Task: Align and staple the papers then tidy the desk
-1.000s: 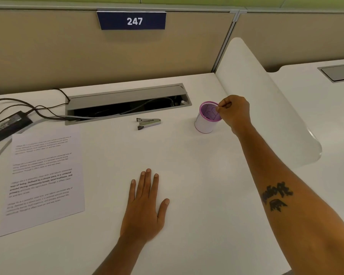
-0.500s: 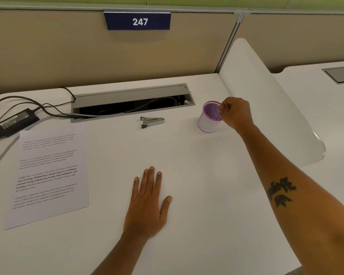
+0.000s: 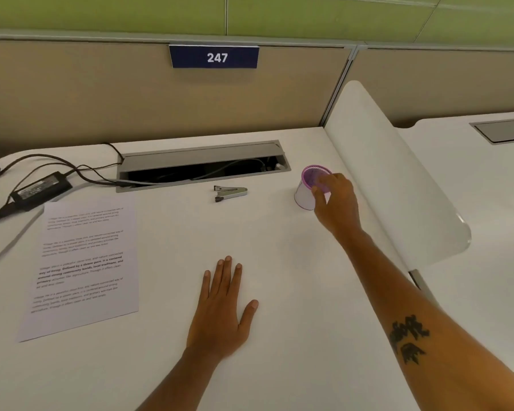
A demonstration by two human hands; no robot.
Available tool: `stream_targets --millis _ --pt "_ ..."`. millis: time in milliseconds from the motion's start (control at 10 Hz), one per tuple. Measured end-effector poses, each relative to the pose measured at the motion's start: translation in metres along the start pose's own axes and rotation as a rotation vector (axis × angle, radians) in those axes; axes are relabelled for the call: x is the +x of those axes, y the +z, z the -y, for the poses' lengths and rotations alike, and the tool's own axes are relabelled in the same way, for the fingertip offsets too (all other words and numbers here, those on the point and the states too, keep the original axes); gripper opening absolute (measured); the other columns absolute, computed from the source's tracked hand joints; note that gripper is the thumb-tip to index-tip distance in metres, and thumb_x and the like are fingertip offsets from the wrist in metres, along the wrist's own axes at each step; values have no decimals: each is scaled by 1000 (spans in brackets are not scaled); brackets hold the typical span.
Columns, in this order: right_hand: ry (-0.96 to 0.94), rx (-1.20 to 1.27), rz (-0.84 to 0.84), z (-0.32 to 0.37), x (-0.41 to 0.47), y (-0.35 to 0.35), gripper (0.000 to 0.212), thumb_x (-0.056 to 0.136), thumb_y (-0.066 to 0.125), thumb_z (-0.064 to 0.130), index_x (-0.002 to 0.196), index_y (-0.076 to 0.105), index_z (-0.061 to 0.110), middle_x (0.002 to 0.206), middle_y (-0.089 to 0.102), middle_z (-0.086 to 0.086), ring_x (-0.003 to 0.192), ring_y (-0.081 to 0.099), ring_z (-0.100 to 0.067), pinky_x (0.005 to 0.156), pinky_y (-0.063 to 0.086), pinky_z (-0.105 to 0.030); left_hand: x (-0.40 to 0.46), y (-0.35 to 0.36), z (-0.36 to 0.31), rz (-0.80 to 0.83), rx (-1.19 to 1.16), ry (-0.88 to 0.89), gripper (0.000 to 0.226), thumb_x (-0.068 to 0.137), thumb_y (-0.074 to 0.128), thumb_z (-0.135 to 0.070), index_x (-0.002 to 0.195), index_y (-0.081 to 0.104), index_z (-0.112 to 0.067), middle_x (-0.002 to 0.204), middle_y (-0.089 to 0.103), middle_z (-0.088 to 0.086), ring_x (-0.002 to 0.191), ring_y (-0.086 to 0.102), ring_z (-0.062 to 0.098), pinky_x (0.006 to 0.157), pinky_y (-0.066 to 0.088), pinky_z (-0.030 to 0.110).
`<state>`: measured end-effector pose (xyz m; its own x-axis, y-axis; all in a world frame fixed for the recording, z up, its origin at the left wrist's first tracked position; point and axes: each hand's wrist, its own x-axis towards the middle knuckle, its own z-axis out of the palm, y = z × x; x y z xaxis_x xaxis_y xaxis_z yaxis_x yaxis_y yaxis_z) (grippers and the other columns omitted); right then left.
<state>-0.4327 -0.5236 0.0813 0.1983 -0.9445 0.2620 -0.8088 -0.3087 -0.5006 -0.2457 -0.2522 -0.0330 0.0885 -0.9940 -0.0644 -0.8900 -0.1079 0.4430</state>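
Papers (image 3: 83,266) lie flat on the left part of our white desk (image 3: 166,366), printed side up, edges squared so that only the top sheet shows. Whether they are stapled we cannot tell. Behind them, at the far left, a black power adapter (image 3: 40,188) rests on the desk with dark cables (image 3: 80,170) trailing toward a grey cable tray (image 3: 202,164) sunk into the desk's back edge, its lid tilted open.

Just in front of that tray, near the middle, a small silver stapler (image 3: 230,193) lies on its side, apart from the papers and from both our hands.

Our left hand (image 3: 220,312) rests palm down on the bare desk in the centre foreground, fingers straight and together, thumb spread, holding nothing.

To the right, our right hand (image 3: 336,203) reaches forward to a white pen cup (image 3: 304,192) with a purple rim and mesh lining. The cup is tipped toward us, and our thumb and fingers are curled around its right side and rim, gripping it. A dark tattoo marks that forearm.

Beyond the cup, a white curved divider (image 3: 398,185) separates our desk from the next. On the beige partition behind, a blue plate (image 3: 214,56) reads 247.
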Motion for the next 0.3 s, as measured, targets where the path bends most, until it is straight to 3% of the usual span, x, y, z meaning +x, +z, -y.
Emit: stream_targets --millis 100,200,300 --pt "-61 -32 4 15 -42 7 39 97 68 23 133 61 10 140 62 -10 125 57 -30 102 53 -44 -2 -2 4 -13 -111 -15 83 107 30 -60 170 -8 -21 177 -26 -2 163 -25 17 135 -4 49" --pt "-98 -44 26 28 -72 12 47 100 66 30 141 56 10 152 54 -12 141 50 -30 113 47 -44 -8 -13 9 -75 -168 -87 84 107 35 -57 169 -9 -22 175 -30 -3 163 -27 18 135 -8 51" --pt "-113 -64 101 43 -108 22 59 105 54 38 156 41 12 168 34 -10 157 30 -29 124 35 -52 -33 -36 27 -193 -103 -177 82 106 26 -58 170 -6 -18 177 -25 2 165 -21 22 134 -10 51"
